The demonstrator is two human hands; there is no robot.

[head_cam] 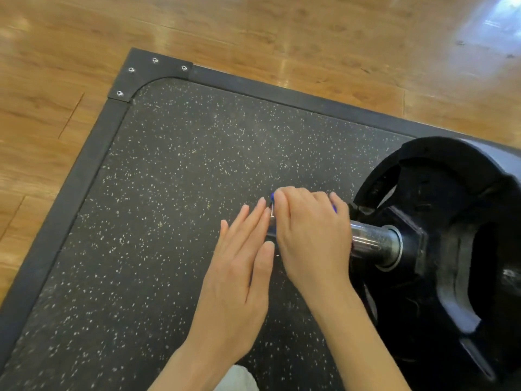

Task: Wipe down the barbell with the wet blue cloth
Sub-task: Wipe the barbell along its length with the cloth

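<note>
Left hand (239,266), frame centre, fingers straight, flat against barbell (372,241) sleeve end; right hand (310,235) curled over blue cloth (273,196) there. Risk: cloth slipping off end, bar rolling.

Two bare forearms are seen, each ending in a bare hand — the left hand (239,266) and the right hand (311,235). No sleeves, rings or watches are worn. Short, unpainted nails are shown — nothing more of the person.
</note>
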